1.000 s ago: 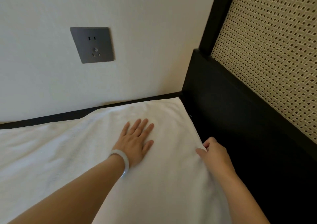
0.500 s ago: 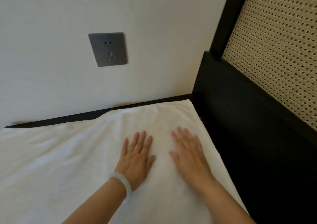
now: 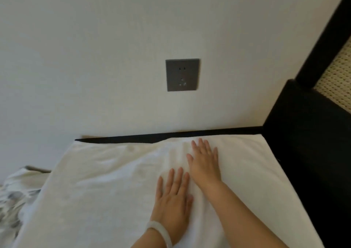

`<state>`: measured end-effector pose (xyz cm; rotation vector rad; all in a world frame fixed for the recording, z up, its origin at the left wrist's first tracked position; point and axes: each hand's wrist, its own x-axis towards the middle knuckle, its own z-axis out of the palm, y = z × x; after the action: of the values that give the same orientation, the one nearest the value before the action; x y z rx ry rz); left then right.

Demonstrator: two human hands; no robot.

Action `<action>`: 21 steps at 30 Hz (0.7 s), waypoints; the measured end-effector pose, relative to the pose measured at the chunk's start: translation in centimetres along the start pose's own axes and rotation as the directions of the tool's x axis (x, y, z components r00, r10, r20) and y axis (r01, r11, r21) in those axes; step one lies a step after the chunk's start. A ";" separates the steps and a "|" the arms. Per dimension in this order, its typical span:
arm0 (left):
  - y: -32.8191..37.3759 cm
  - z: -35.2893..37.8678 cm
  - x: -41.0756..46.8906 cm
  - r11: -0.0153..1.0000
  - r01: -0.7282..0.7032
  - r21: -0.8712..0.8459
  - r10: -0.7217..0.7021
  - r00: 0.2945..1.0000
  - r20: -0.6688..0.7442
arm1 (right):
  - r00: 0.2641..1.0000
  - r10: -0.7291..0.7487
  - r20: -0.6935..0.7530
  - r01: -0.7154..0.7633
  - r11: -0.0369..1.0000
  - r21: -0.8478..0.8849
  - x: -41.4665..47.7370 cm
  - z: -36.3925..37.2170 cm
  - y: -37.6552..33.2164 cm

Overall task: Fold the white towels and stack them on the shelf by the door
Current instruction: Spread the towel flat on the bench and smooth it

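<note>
Towel (image 3: 114,181) plain white, no print; soft grey shading in the creases, slightly creamier tint toward its far left edge; wall (image 3: 95,48) off-white, plain, matte; socket (image 3: 182,74) dark grey square plate, near-black pin holes, faint pale glints low on the plate; ledge (image 3: 171,134) thin black strip; frame (image 3: 307,143) solid black, no grain visible; post (image 3: 326,38) same black; panel (image 3: 338,80) beige weave with a regular grid of small dark holes; bracelet (image 3: 158,226) milky white, a bit translucent, plain; cloth (image 3: 13,194) at far left white with grey blotches, pattern too smeared to read; tan sliver (image 3: 86,136) at the ledge's left end.
</note>
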<state>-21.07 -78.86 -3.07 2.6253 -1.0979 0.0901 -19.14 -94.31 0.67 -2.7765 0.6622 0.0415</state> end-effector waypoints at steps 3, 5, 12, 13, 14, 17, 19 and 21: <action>-3.9 -1.7 2.0 0.934 0.065 -0.352 -0.138 0.973 -0.186 | 0.999 0.027 -0.044 -0.031 0.996 -0.078 1.0 2.1 -0.2; -6.9 -3.8 4.6 0.913 0.177 -0.367 -0.256 0.950 -0.179 | 0.998 0.027 -0.060 -0.032 0.995 -0.093 0.9 2.5 0.1; -12.9 -8.1 13.5 0.977 0.211 0.022 -0.209 0.938 0.276 | 0.998 0.025 -0.056 -0.030 0.995 -0.099 0.8 2.3 -0.1; -13.0 -8.4 14.1 0.984 0.173 0.040 -0.176 0.918 0.356 | 0.998 0.024 -0.062 -0.030 0.995 -0.090 0.9 2.3 -0.1; -13.0 -8.8 14.5 0.989 0.136 0.063 -0.150 0.894 0.422 | 0.998 0.022 -0.062 -0.027 0.996 -0.087 0.9 2.3 -0.1; -12.9 -9.5 15.4 0.991 0.094 0.096 -0.131 0.839 0.528 | 0.999 0.022 -0.042 -0.026 0.995 -0.096 0.8 2.2 -0.1; -12.8 -9.8 15.9 0.989 0.128 0.077 -0.148 0.802 0.578 | 0.999 0.026 -0.032 -0.029 0.995 -0.099 0.7 2.1 -0.1; -12.9 -9.9 16.4 0.992 0.106 0.070 -0.126 0.765 0.632 | 0.999 0.023 -0.031 -0.027 0.994 -0.105 0.6 2.1 -0.1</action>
<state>0.15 -78.62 6.00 2.8103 -1.1043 -0.8865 -18.47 -93.95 -1.38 -2.8747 0.7222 0.0410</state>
